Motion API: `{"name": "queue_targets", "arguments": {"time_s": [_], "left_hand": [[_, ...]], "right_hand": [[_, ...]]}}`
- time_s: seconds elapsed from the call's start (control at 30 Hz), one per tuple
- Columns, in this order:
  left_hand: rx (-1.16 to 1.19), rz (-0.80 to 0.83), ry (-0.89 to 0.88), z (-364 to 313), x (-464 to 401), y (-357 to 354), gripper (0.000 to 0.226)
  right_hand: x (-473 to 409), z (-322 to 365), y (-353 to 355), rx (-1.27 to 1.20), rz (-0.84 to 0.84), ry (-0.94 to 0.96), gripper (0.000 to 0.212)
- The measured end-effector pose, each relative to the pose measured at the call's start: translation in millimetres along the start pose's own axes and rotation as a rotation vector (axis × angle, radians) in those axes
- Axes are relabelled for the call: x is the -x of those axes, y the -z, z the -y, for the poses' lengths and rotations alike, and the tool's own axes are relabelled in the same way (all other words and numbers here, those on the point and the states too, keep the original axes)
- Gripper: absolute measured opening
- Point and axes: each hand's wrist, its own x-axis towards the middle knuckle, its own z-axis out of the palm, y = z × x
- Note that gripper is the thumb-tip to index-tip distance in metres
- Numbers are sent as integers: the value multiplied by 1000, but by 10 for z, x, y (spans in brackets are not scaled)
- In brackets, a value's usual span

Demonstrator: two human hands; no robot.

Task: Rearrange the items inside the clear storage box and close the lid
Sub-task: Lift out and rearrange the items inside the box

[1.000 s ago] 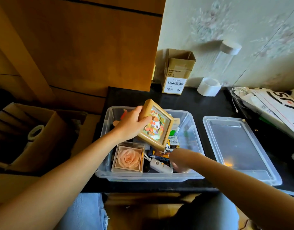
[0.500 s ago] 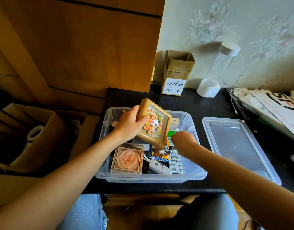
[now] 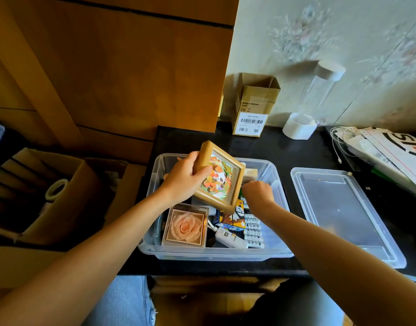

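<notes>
Here the left hand [image 3: 182, 178] grips a tilted wooden picture frame [image 3: 220, 177] above the clear storage box [image 3: 214, 254], which sits on the dark surface [image 3: 284, 151]. The right hand [image 3: 257, 192] is curled inside the box just right of the frame; whether it holds anything cannot be told. The lid [image 3: 343, 215] lies flat just right of the box, and a rose box [image 3: 186, 228] sits in its near left corner.

Black table [image 3: 284, 151] carries storage box [image 3: 278, 182], lid [image 3: 343, 217], carton [image 3: 254, 107], papers [image 3: 390, 149].

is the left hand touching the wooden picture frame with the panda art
Touching. The head view shows the left hand curled around the left edge of the tilted wooden picture frame, thumb lying on its front, above the clear plastic storage box.
</notes>
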Motion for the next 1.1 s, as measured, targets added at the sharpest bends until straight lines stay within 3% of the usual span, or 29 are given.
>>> {"name": "queue_targets", "arguments": {"time_s": [0.17, 0.3, 0.37, 0.53, 0.87, 1.1], "left_hand": [[3, 20, 3, 7, 11, 9, 25], [-38, 66, 0, 4, 39, -17, 26], [-29, 96, 1, 14, 61, -22, 26], [-38, 187, 29, -10, 111, -12, 36], [-211, 456, 65, -48, 248, -175, 75], [-248, 463, -1, -93, 260, -186, 52]], "right_hand": [[-26, -72, 139, -306, -83, -80, 23], [31, -147, 307, -826, -41, -124, 25], [106, -182, 351, -952, -59, -142, 31], [191, -206, 386, -875, -104, -55, 42], [319, -85, 260, -817, 166, 101, 20], [406, 26, 235, -721, 244, 180, 24]]}}
